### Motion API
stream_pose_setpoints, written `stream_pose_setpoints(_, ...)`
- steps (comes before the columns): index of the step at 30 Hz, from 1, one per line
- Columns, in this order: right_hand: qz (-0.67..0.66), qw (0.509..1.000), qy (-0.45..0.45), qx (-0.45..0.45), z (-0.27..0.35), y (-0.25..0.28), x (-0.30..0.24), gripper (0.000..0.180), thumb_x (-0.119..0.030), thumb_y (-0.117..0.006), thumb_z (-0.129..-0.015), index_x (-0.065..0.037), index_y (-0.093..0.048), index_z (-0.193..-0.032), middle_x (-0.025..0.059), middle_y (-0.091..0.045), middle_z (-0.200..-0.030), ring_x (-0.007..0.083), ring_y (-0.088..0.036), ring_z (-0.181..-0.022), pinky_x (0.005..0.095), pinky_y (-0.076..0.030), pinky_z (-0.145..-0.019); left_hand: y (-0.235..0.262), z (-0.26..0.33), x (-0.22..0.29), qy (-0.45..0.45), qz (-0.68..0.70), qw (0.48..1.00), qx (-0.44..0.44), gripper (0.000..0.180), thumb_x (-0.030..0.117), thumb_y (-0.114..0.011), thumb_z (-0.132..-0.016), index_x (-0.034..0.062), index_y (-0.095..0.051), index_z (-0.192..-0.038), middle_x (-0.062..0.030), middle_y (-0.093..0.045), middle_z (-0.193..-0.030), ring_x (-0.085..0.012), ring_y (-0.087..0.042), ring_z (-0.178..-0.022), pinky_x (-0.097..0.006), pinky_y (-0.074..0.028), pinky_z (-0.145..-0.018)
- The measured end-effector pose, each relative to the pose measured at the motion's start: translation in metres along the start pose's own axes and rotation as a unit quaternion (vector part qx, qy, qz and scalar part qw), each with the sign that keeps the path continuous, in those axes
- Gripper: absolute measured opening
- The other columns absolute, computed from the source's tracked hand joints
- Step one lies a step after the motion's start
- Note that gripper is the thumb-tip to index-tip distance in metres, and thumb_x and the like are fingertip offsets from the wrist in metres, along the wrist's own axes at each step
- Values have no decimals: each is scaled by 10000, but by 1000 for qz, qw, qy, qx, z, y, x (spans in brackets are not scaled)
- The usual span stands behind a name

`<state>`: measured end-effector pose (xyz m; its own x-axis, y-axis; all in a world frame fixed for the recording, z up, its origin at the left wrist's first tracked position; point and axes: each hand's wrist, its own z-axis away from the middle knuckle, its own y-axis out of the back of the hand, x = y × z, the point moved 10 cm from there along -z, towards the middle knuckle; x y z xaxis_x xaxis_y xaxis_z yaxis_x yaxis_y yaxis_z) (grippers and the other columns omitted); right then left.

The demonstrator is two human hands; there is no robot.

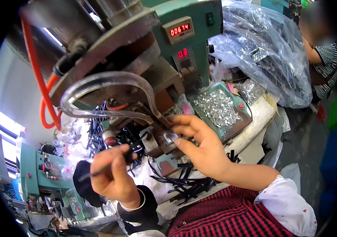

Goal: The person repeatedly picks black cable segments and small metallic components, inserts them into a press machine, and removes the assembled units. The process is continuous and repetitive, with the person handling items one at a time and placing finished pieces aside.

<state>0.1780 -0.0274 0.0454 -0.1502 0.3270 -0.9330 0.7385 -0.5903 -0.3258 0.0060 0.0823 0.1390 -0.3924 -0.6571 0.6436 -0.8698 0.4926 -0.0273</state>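
Note:
My left hand [115, 173] is closed, thumb against fingers, on a thin black strip [94, 173] whose end sticks out on the left. It is left of the press's lower block. My right hand [204, 148] reaches in from the right, its thumb and fingertips around a small silver metal piece [170, 137] at the work spot of the press [158, 146]. The other fingers lie close to the metal arm above the block. A clear hose [109, 77] loops over this spot.
Right of the press, a tray [245, 122] bears many small silver pieces. Black strips [188, 183] lie along the near edge of the cloth-covered bench. Behind are a large clear plastic bag [267, 51] and another person's striped sleeve [328, 59]. Orange hoses [32, 59] hang at the left.

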Motion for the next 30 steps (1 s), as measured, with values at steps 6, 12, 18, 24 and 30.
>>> stream_pose_setpoints(6,659,719,167,143,-13,100,-2,285,-166,-755,-794,-73,-702,-1059,215,-606,-1266,399,-512,-1291,493,-456,-1016,-68,53,23,-191,-201,937,-213,179,-9,-800,-767,18,-693,-908,-160,-725,-903,-231,-680,-686,-311,-532,-581)
stream_pose_setpoints(12,607,749,219,153,-27,140,22,162,-154,-774,-773,-53,-703,-878,166,-663,-1119,373,-561,-1203,468,-458,-972,-95,70,10,-296,-225,894,-252,226,39,-830,-728,58,-686,-901,-96,-718,-921,-144,-584,-543,-267,-409,-457)
stream_pose_setpoints(18,538,805,184,169,-36,166,26,100,-102,-681,-880,-21,-725,-919,134,-706,-913,316,-658,-885,379,-505,-803,-91,69,5,-315,-182,908,-211,263,59,-836,-721,60,-668,-924,-106,-718,-909,-128,-568,-522,-254,-393,-439)
stream_pose_setpoints(24,397,885,154,189,-34,170,29,166,-107,-575,-994,10,-678,-1051,83,-700,-969,170,-634,-918,291,-476,-863,-82,70,9,-193,-242,922,-231,269,66,-814,-733,43,-706,-979,-115,-735,-1028,-149,-589,-566,-259,-439,-496)
stream_pose_setpoints(30,295,912,162,236,-2,172,26,103,-75,-620,-984,5,-650,-1042,16,-641,-933,88,-572,-863,230,-456,-801,40,66,41,-105,-414,899,-100,133,-75,-686,-813,-24,-729,-928,-186,-729,-998,-260,-672,-776,-324,-528,-692)
